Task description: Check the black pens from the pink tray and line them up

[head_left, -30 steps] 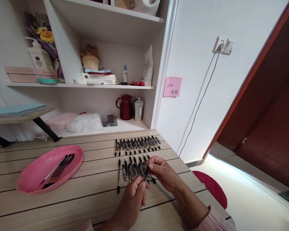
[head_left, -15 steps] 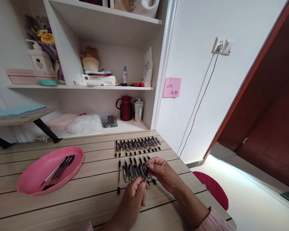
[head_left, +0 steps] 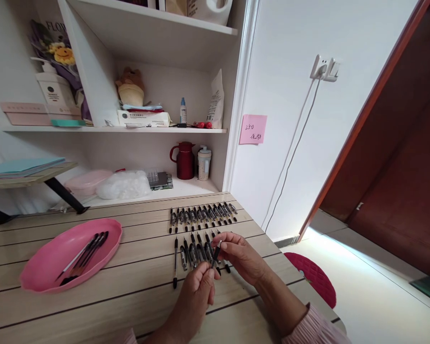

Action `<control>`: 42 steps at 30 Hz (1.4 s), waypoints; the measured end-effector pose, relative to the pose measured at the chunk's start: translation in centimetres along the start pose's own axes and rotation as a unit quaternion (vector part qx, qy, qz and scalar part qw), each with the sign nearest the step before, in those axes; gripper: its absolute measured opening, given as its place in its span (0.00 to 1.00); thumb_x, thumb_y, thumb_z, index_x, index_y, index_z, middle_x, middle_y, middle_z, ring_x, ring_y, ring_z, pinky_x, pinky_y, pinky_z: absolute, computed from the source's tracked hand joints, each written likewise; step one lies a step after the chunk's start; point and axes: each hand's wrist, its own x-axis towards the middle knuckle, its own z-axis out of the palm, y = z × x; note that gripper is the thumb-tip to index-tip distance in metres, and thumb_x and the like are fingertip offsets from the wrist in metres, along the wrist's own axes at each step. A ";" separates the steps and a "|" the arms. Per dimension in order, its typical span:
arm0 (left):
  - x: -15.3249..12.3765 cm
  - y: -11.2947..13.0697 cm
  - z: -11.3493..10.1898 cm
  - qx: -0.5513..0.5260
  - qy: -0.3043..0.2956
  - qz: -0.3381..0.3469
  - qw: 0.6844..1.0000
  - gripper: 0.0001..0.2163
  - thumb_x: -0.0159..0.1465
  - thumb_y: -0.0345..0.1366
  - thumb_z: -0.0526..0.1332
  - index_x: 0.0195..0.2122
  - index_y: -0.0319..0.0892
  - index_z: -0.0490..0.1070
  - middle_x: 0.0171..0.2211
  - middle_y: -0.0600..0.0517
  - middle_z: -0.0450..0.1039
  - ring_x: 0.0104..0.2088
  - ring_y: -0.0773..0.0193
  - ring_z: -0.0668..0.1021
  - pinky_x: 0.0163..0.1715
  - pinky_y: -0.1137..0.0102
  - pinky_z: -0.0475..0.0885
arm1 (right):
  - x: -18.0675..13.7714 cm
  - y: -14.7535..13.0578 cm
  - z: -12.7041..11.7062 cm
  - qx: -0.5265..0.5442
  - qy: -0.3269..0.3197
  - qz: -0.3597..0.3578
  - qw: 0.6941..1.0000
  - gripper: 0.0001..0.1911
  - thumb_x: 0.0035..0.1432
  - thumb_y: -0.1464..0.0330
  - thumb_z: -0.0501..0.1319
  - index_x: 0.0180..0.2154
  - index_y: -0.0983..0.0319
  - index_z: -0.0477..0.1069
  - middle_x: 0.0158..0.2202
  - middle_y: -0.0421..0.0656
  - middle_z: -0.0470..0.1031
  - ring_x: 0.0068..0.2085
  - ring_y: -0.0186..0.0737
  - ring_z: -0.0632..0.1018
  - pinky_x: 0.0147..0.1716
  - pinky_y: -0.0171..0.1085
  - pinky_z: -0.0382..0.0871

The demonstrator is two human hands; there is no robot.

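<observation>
Both hands hold one black pen [head_left: 215, 254] just above the wooden table [head_left: 129, 296]. My left hand [head_left: 195, 298] pinches its lower end, and my right hand [head_left: 241, 258] pinches its upper end with the fingertips. Under and beyond the hands lies a near row of several black pens [head_left: 193, 252], side by side. A second, longer row of black pens [head_left: 200, 215] lies further back. A pink oval dish [head_left: 43, 267] at the left holds several loose pen parts [head_left: 84, 255].
White shelves [head_left: 129, 128] stand behind the table, with a red jug [head_left: 184, 160], a white cup [head_left: 203, 163], a plastic bag and boxes. A pink note [head_left: 252, 129] is stuck on the wall. A red stool [head_left: 313, 282] stands at the table's right edge.
The hands and the pen between them have stayed almost still. The view has shifted slightly to the right.
</observation>
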 end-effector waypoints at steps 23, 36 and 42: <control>0.1 0.0 -0.3 0.025 -0.006 -0.003 1.000 0.12 0.61 0.45 0.49 0.32 0.42 0.62 0.13 0.62 0.54 0.12 0.74 0.52 0.14 0.75 0.47 | 1.0 -1.3 -3.4 -0.404 0.231 -0.068 0.883 0.08 0.49 0.63 0.58 0.29 0.61 0.69 0.25 0.40 0.71 0.28 0.36 0.70 0.28 0.34 0.59; 0.0 0.0 -0.3 0.037 -0.011 0.002 0.999 0.12 0.61 0.45 0.48 0.31 0.41 0.62 0.13 0.62 0.55 0.12 0.75 0.53 0.15 0.75 0.47 | 2.2 0.3 -5.8 -0.716 0.262 0.055 0.645 0.12 0.50 0.71 0.54 0.39 0.62 0.68 0.35 0.46 0.75 0.37 0.41 0.73 0.31 0.35 0.57; 0.1 0.0 -0.4 0.041 -0.008 0.004 0.999 0.12 0.60 0.45 0.49 0.31 0.41 0.62 0.13 0.62 0.55 0.12 0.74 0.54 0.15 0.75 0.48 | 2.1 -0.3 -6.3 -0.619 0.287 0.020 0.731 0.08 0.47 0.71 0.54 0.31 0.62 0.70 0.30 0.46 0.74 0.33 0.42 0.73 0.29 0.36 0.58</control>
